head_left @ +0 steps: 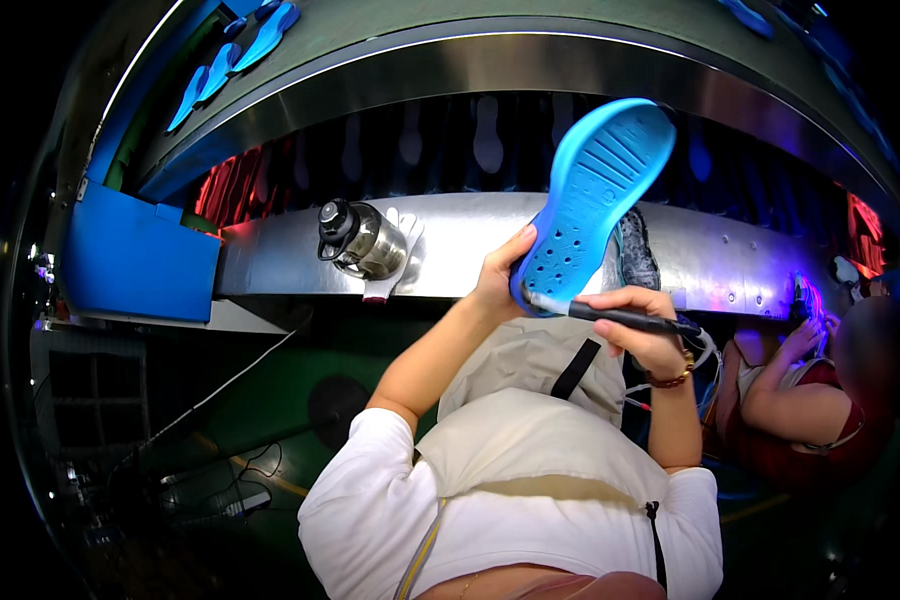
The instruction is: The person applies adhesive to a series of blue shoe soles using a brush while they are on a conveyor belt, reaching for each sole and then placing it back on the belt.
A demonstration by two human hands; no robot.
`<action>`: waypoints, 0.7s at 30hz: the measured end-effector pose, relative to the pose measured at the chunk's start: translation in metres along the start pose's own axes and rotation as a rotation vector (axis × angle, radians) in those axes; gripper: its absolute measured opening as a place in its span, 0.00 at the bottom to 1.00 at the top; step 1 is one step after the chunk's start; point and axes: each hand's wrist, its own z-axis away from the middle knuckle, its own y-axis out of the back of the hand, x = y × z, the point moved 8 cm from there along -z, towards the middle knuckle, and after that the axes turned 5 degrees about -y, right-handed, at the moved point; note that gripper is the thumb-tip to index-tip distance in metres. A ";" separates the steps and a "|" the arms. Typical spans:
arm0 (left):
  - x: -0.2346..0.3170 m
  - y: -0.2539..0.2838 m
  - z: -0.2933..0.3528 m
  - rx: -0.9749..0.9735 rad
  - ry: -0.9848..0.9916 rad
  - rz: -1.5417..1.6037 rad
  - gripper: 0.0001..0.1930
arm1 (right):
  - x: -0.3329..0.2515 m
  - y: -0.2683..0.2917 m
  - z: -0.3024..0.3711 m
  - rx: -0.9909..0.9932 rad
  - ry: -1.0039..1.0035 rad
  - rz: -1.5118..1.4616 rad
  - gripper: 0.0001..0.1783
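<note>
A bright blue shoe sole (610,160) is tilted up in front of me, with grooves at its wide far end and small holes nearer to me. My left hand (505,275) is closed on its near left edge. In my right hand (645,325) is a brush (620,316) with a black handle and a pale head. The head of the brush touches the near end of the sole. Behind the sole, partly hidden, a dark speckled sole (638,250) lies on the metal ledge (490,220).
A dark-lidded bottle (362,240) and a white glove (407,245) sit on the ledge to the left. Beyond runs a green conveyor belt (370,30) carrying blue soles (215,72). On the right a co-worker's arm (795,400) reaches toward the ledge.
</note>
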 end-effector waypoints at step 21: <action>-0.004 0.013 0.027 0.038 0.678 -0.577 0.32 | -0.057 -0.001 0.013 -0.489 0.307 0.544 0.12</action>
